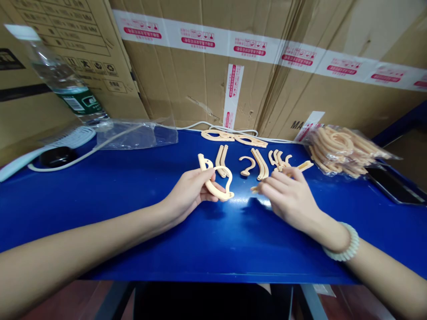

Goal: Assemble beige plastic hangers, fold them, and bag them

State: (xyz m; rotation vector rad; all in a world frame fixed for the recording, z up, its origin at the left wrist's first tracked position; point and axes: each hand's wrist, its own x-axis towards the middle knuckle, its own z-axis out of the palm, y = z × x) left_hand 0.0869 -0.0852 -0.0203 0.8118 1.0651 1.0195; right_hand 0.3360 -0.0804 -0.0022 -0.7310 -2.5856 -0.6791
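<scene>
My left hand pinches a beige plastic hanger piece, a curved frame with an open loop, and holds it above the blue table. To the right, my right hand is closed on another beige hanger piece; its tip shows below the fingers, but most of it is hidden by the hand. Just beyond the hands lie a hanger hook, pairs of curved arms, and a cluster of small hooked pieces. Two flat looped pieces lie farther back.
Cardboard boxes wall off the table's back edge. At right sit a clear bag of beige pieces and a dark phone. A water bottle, a plastic bag, a black mouse-like object and a white cable are at left.
</scene>
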